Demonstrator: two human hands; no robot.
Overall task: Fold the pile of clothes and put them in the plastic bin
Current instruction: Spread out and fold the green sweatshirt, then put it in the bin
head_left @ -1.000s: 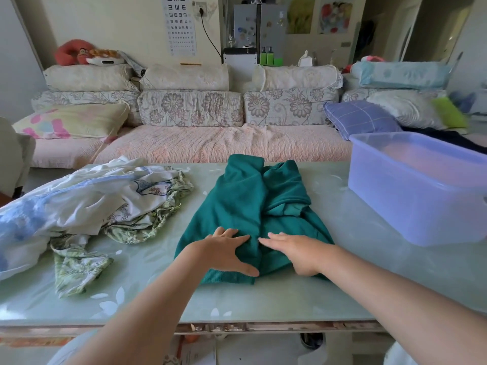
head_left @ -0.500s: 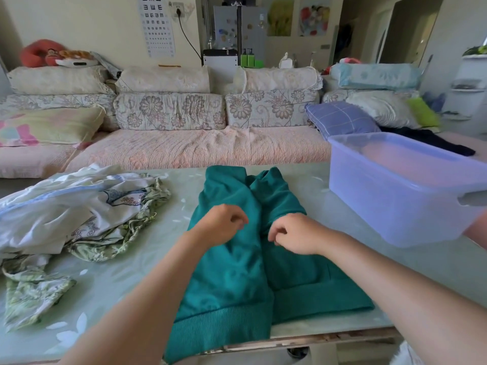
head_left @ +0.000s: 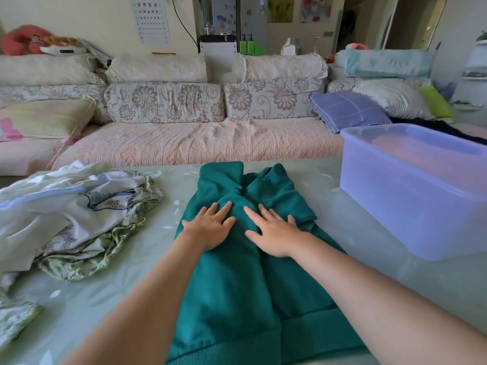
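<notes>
My left hand (head_left: 209,227) and right hand (head_left: 274,233): fingers spread flat, gripping nothing, pressed on one green sweatshirt (head_left: 237,293), frame centre. One pile of unfolded clothes (head_left: 66,214), left. One plastic bin (head_left: 421,191), right, on the table (head_left: 350,222).

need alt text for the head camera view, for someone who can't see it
Two bare hands, the left hand and right hand, press flat with fingers spread on a partly folded green sweatshirt lying on a pale table. A heap of unfolded light clothes lies to the left, a translucent plastic bin stands to the right, and a sofa sits behind.
</notes>
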